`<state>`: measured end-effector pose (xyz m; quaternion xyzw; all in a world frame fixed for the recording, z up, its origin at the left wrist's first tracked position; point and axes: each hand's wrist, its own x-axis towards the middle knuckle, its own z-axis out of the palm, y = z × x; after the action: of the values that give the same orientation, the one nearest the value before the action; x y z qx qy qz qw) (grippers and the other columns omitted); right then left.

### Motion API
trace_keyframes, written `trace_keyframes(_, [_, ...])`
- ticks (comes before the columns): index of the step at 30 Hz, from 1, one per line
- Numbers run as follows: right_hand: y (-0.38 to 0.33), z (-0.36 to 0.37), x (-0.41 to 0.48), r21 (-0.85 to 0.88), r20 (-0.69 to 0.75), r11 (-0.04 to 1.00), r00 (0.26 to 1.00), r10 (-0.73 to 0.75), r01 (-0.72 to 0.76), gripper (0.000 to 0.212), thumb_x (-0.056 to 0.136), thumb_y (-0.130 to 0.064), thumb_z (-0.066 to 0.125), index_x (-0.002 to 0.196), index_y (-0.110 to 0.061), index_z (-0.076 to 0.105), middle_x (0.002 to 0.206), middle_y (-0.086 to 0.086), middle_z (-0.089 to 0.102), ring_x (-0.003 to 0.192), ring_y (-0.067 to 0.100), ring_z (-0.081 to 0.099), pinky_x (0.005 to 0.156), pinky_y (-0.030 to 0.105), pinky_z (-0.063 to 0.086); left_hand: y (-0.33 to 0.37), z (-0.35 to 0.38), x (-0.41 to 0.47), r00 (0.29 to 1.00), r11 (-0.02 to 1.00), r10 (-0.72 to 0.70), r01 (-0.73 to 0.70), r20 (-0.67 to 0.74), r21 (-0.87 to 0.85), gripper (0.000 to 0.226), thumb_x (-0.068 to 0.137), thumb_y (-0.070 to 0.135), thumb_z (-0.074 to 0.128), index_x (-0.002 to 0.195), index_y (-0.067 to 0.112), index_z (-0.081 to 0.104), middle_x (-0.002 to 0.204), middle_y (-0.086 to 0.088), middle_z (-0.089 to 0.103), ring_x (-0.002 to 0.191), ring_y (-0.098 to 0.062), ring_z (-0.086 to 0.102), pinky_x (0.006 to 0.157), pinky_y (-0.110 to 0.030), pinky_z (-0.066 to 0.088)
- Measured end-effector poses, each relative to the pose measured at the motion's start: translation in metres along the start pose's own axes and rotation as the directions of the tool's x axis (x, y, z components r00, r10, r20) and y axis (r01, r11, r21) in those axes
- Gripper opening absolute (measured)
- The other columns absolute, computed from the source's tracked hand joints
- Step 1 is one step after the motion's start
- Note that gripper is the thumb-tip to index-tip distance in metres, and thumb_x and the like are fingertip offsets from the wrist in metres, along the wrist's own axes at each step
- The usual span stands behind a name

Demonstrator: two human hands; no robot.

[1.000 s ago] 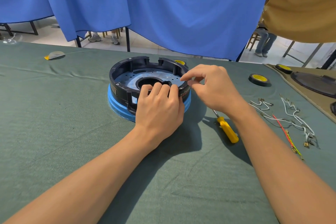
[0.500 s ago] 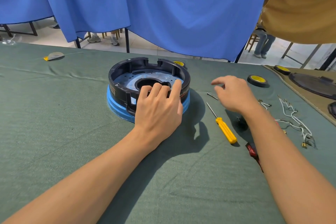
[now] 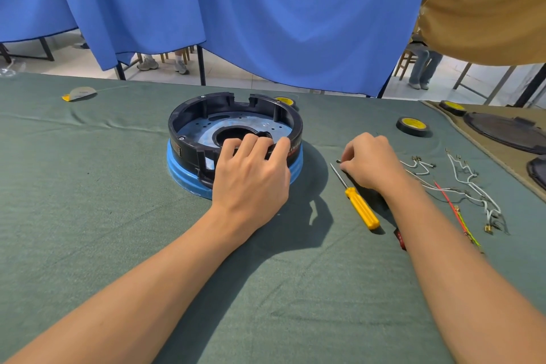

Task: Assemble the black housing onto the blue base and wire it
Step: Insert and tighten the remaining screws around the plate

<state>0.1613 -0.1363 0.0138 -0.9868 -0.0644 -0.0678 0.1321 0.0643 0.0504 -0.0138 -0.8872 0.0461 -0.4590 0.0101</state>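
The right hand has left the black housing and dropped to the cloth at its three o'clock, fingertips pinched on what looks like a small screw beside the yellow screwdriver. Fastening likely comes next. The left hand still presses curled fingers over the housing's near rim, seated on the blue base.

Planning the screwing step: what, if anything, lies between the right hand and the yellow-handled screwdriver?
Nothing visible does. The right hand rests on the cloth directly beside the screwdriver, its fingertips close to the shaft.
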Motion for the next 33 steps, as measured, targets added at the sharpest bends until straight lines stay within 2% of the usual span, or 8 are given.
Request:
trace_keyframes(3, [0.001, 0.002, 0.000, 0.037, -0.020, 0.999, 1.000, -0.018, 0.018, 0.016, 0.088, -0.016, 0.066, 0.083, -0.028, 0.058, 0.104, 0.011, 0.064, 0.102, 0.033, 0.055, 0.085, 0.046, 0.052, 0.000, 0.000, 0.000, 1.000, 1.000, 0.002, -0.002, 0.008, -0.006, 0.019, 0.084, 0.015, 0.057, 0.098, 0.012, 0.069, 0.079, -0.002, 0.066, 0.077, -0.028, 0.060, 0.074, -0.040, 0.044])
trace_keyframes(8, [-0.002, -0.003, -0.002, 0.034, 0.093, 0.999, 0.995, -0.043, 0.040, 0.029, 0.096, -0.013, 0.054, 0.124, -0.018, 0.059, 0.123, 0.014, 0.061, 0.113, 0.033, 0.055, 0.097, 0.046, 0.048, 0.000, -0.002, 0.000, 0.999, 1.000, 0.004, -0.004, 0.035, 0.000, 0.018, 0.080, 0.010, 0.061, 0.096, 0.012, 0.069, 0.079, -0.002, 0.065, 0.076, -0.028, 0.059, 0.073, -0.039, 0.043])
trace_keyframes(13, [-0.019, -0.031, -0.014, 0.288, 0.135, 0.953, 0.982, -0.136, 0.093, 0.015, 0.093, -0.009, 0.060, 0.093, -0.018, 0.071, 0.100, 0.003, 0.069, 0.091, 0.018, 0.062, 0.077, 0.031, 0.046, -0.002, -0.002, 0.002, 0.996, 1.000, 0.019, -0.018, 0.086, -0.017, 0.020, 0.075, 0.006, 0.068, 0.095, 0.009, 0.070, 0.080, -0.005, 0.067, 0.075, -0.031, 0.059, 0.070, -0.040, 0.044])
trace_keyframes(15, [-0.028, -0.038, -0.022, 0.537, 0.158, 0.843, 0.978, -0.134, 0.029, 0.008, 0.090, -0.011, 0.065, 0.086, -0.016, 0.069, 0.088, 0.002, 0.070, 0.079, 0.014, 0.063, 0.076, 0.032, 0.051, -0.005, -0.003, 0.005, 0.993, 0.999, 0.030, -0.026, 0.114, -0.037, 0.022, 0.074, 0.005, 0.072, 0.095, 0.008, 0.071, 0.081, -0.006, 0.068, 0.075, -0.031, 0.059, 0.069, -0.039, 0.044])
trace_keyframes(17, [-0.035, -0.041, -0.029, 0.761, 0.224, 0.640, 0.968, -0.110, -0.103, 0.006, 0.090, -0.012, 0.066, 0.085, -0.010, 0.068, 0.080, 0.002, 0.069, 0.076, 0.014, 0.063, 0.082, 0.036, 0.056, -0.006, -0.005, 0.010, 0.991, 0.998, 0.020, -0.012, 0.129, -0.067, 0.019, 0.076, 0.005, 0.074, 0.094, 0.006, 0.071, 0.079, -0.008, 0.068, 0.074, -0.032, 0.059, 0.068, -0.039, 0.043])
trace_keyframes(22, [-0.049, -0.029, -0.037, 0.888, 0.418, 0.259, 0.902, -0.110, -0.380, 0.010, 0.091, -0.013, 0.064, 0.081, -0.010, 0.063, 0.076, 0.005, 0.065, 0.084, 0.020, 0.065, 0.089, 0.053, 0.051, -0.010, -0.009, 0.020, 0.993, 0.994, -0.009, 0.021, 0.115, -0.109, 0.013, 0.081, 0.008, 0.071, 0.094, 0.005, 0.071, 0.077, -0.009, 0.068, 0.075, -0.035, 0.058, 0.066, -0.039, 0.043])
trace_keyframes(29, [-0.072, -0.002, -0.043, 0.960, 0.276, 0.035, 0.961, 0.019, -0.277, 0.020, 0.085, -0.010, 0.063, 0.065, -0.013, 0.061, 0.070, 0.005, 0.063, 0.072, 0.016, 0.060, 0.081, 0.047, 0.047, -0.010, -0.007, 0.015, 0.992, 0.996, 0.044, -0.035, 0.120, -0.081, 0.014, 0.082, 0.010, 0.067, 0.095, 0.006, 0.070, 0.077, -0.008, 0.067, 0.076, -0.033, 0.058, 0.067, -0.041, 0.044])
trace_keyframes(33, [-0.069, -0.002, -0.039, 0.954, 0.293, -0.080, 0.954, 0.066, -0.288, 0.021, 0.084, -0.012, 0.063, 0.063, -0.016, 0.059, 0.065, 0.000, 0.065, 0.069, 0.013, 0.062, 0.085, 0.055, 0.047, -0.009, -0.007, 0.009, 0.989, 0.996, 0.083, -0.086, 0.126, 0.018, 0.020, 0.084, 0.016, 0.062, 0.102, 0.008, 0.066, 0.083, -0.007, 0.066, 0.079, -0.031, 0.057, 0.069, -0.040, 0.044])
